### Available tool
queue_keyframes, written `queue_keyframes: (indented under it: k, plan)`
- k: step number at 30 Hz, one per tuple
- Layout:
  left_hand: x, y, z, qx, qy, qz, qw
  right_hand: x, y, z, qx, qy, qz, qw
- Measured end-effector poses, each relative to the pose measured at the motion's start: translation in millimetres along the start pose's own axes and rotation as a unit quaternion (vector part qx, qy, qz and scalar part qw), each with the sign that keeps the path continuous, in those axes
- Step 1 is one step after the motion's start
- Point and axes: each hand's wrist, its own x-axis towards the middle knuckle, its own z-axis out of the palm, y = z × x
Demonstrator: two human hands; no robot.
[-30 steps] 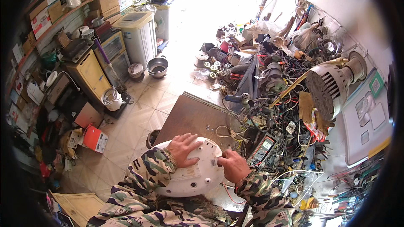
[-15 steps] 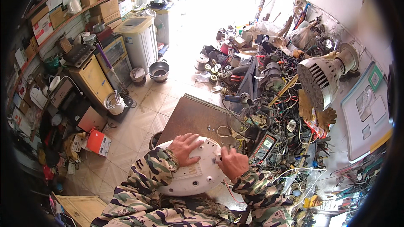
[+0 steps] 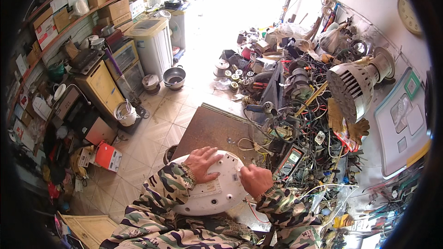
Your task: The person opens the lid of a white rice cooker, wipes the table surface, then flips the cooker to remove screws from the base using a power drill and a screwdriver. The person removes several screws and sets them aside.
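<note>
A white round appliance housing [image 3: 203,203] with several holes and a pale label lies across my lap, against the near edge of a brown table. On its upper left part my left hand [image 3: 201,165] rests flat, fingers stretched out and thumb apart. My right hand [image 3: 256,180] is closed at the housing's right edge, its knuckles up and fingertips curled down toward the surface. Whatever sits in those fingers is hidden; a small pale bit shows beside them. Both forearms wear camouflage sleeves.
Beyond the housing is the brown tabletop [image 3: 210,127] with small loose bits. To the right lie a multimeter [image 3: 290,160], tangled wires and a large lamp [image 3: 353,90]. A dark pan [image 3: 174,78] and a red-orange box [image 3: 108,156] stand on the tiled floor at left.
My right hand has turned slightly, and its fingers are tucked closer at the housing's edge. My left hand and the housing have stayed nearly in place.
</note>
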Motion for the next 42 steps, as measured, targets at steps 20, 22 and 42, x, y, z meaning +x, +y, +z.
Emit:
queue_keyframes:
  k: [20, 22, 42]
  plan:
    - [1, 0, 1, 0.002, 0.013, 0.009, 1.0, 1, 6, 3, -0.005, 0.065, -0.019, 0.998]
    - [2, 0, 3, -0.001, 0.015, 0.012, 1.0, -1, 10, 7, 0.014, 0.143, -0.076, 0.987]
    - [3, -2, -1, -0.01, 0.024, 0.019, 0.999, -1, 7, -3, 0.062, 0.101, 0.003, 0.993]
